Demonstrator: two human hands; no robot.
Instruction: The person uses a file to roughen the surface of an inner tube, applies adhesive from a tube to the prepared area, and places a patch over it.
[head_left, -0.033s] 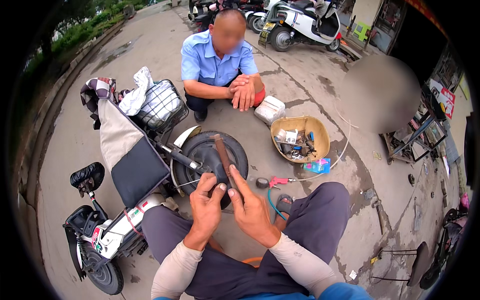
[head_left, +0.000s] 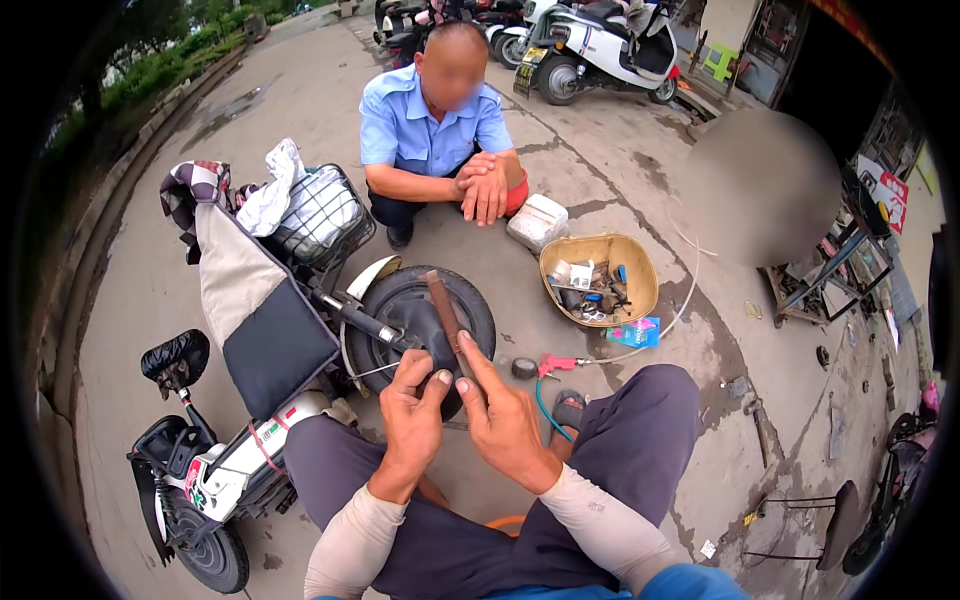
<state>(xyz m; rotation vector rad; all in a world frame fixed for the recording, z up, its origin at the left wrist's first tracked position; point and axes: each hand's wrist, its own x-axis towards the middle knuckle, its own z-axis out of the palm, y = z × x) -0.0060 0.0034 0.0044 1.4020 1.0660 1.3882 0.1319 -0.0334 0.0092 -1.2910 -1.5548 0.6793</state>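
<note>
Pinching one brown bar (head_left: 441, 298) before one wheel (head_left: 408, 303), the right hand (head_left: 505, 420) adjoins one curled left hand (head_left: 411, 418) — contents unclear.

Open-air two-wheeler repair spot on grey concrete pavement (head_left: 300, 90), evidenced by a white-framed electric bike (head_left: 232, 467) lying sideways, a yellowish oval basin (head_left: 606, 249) of assorted small items (head_left: 581, 274), and a red-bodied air gun (head_left: 558, 365).

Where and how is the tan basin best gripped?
Probably by the left and right rim of the tan basin, coming from above: it stands upright, open-topped, with its rim exposed. Keeping it level seems wise, as loose items lie inside.
</note>
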